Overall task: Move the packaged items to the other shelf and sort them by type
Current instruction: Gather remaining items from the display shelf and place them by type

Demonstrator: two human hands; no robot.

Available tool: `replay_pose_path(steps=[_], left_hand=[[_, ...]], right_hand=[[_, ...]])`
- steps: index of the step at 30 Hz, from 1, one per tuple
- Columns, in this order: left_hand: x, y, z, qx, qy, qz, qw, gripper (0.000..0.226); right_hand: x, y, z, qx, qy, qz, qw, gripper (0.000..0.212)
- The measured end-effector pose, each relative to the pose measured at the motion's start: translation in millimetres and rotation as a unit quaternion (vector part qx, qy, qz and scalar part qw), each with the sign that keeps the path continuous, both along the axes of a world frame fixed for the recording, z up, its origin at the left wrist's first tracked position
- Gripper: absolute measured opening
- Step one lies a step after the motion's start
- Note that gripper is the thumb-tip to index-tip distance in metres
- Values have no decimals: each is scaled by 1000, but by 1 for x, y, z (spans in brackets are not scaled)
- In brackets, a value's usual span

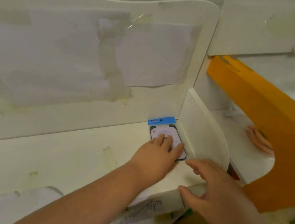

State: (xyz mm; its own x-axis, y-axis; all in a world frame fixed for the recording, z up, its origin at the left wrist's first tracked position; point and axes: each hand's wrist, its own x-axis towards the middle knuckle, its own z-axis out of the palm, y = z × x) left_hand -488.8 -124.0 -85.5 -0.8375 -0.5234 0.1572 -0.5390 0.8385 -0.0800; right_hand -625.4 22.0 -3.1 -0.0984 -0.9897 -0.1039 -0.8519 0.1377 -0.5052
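- Nearest the camera, the right hand (220, 193) is seen spread over the pale rounded front edge of the shelf (166, 196); its fingers are loosely extended, nothing is held, and whether the thumb rests on that edge cannot be told.
- Under that edge, clear plastic-wrapped packets with grey print (141, 215) are glimpsed, blurred.
- Further in, the left hand (158, 156) is laid flat on the white shelf surface (52, 165), fingers nearly straight; its fingertips (167, 139) are pressed on the task's thing, with no curl around it.
- The flat clear-sleeved packet with a blue card header and a dark rounded outline (162, 122) lies flat in the back right corner of the shelf, its right edge touching or just beside the white curved divider panel (205, 137).
- The packet is judged light, thin, fairly flexible and slick on the painted board, so it would slide under a pressing hand. It is best taken by the free near edge or the stiffer blue header, pinched between thumb and fingers.
- Beyond the divider, an orange curved panel (272, 116) and a pinkish item (259, 139) on the neighbouring shelf are visible.
- The white back wall with taped, faded paper (95, 49) closes the scene.
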Motion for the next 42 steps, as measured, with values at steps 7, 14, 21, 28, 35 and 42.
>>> replay_pose_path(steps=[7, 14, 21, 28, 35, 42], left_hand=[[76, 15, 32, 194, 306, 153, 920, 47], [128, 31, 70, 427, 748, 301, 408, 18], [153, 32, 80, 494, 758, 280, 323, 24], [154, 38, 86, 517, 753, 274, 301, 20], [160, 44, 90, 548, 759, 231, 263, 25], [168, 41, 91, 558, 765, 213, 242, 30]], right_hand=[[21, -21, -6, -5, 27, -33, 999, 52], [31, -70, -49, 21, 93, -29, 995, 77], [32, -88, -72, 62, 131, -42, 989, 89], [33, -92, -73, 35, 136, -45, 989, 73], [44, -93, -63, 36, 275, -13, 961, 42], [32, -87, -44, -15, 160, -73, 984, 49]])
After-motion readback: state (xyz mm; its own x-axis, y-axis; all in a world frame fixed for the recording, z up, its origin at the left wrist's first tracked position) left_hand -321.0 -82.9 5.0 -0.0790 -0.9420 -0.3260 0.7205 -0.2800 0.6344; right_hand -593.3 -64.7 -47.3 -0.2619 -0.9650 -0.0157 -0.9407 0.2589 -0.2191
